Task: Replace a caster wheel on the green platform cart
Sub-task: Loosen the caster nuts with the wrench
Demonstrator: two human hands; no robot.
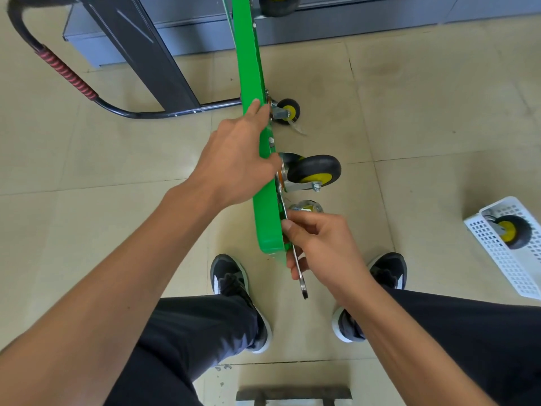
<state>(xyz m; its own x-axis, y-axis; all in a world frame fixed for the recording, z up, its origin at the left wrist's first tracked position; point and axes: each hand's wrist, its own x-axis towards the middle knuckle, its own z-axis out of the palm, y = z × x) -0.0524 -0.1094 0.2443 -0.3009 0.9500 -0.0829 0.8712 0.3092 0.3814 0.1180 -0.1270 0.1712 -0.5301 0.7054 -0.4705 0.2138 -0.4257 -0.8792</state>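
Observation:
The green platform cart (265,206) stands on its edge on the floor, wheels facing right. My left hand (234,162) grips the green deck from the left, fingers wrapped over its edge beside a black-and-yellow caster wheel (314,171). My right hand (319,244) is shut on a silver wrench (301,276) whose upper end lies against the caster's mounting plate; the lower end sticks out below my palm. A second caster (288,111) sits further along the deck, and a third (278,4) at the top edge.
A white perforated basket (503,259) at the right holds a loose caster wheel (513,231). A small clear tub (306,206) sits on the floor just above my right hand. The cart's black handle with a red grip (67,73) lies at the left. My shoes flank the cart's near end.

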